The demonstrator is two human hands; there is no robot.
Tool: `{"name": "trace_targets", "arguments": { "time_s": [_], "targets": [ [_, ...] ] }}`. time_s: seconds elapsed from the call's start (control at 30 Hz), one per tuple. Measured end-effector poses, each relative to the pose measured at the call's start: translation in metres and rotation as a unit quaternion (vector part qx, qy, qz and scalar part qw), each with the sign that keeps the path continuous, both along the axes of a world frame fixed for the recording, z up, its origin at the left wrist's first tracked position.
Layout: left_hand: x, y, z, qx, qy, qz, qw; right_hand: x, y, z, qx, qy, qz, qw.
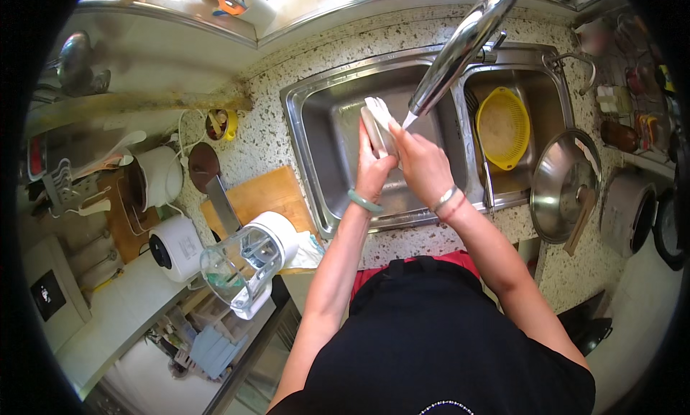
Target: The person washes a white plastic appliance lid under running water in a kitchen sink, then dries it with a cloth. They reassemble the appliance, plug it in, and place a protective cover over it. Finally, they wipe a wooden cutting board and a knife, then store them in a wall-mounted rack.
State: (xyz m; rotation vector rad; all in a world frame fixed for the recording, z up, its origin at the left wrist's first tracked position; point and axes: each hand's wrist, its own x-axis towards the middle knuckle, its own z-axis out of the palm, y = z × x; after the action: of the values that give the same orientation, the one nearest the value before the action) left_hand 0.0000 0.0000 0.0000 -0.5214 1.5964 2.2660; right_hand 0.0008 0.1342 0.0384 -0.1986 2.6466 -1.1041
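Note:
Over the large left sink basin [334, 174], my hands hold a pale, elongated thing [371, 127] upright at a slant. It has a whitish, partly split-looking upper end, and its kind cannot be made out. My left hand [375, 172], with a green bangle at the wrist, is closed around its lower left side. Fingers of my right hand [425, 167] press against it from the right; a silver bracelet circles that wrist. Just above my right fingers, the chrome tap [460, 52] lets out a short stream of water. My fingers hide much of the thing.
A yellow colander [503, 129] sits in the right basin. At right, a metal lid [568, 185] lies beside the sink. Left of the sink are a cutting board [277, 199], a cleaver [223, 203] and a blender with a clear jug [241, 267].

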Motion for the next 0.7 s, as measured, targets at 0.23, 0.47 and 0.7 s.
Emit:
{"name": "trace_targets", "arguments": {
  "time_s": [0.23,0.47,0.7],
  "targets": [
    [-0.006,0.001,0.011,0.067,0.057,0.062,0.994,0.016,0.019,0.003,-0.201,0.111,-0.101,0.968],
    [-0.004,0.006,0.001,-0.077,0.037,0.065,0.994,0.031,0.010,0.009,-0.119,0.077,-0.060,0.988],
    [-0.009,0.015,0.002,-0.064,0.011,0.081,0.995,0.031,0.010,0.003,-0.068,0.136,-0.038,0.988]
  ]
}}
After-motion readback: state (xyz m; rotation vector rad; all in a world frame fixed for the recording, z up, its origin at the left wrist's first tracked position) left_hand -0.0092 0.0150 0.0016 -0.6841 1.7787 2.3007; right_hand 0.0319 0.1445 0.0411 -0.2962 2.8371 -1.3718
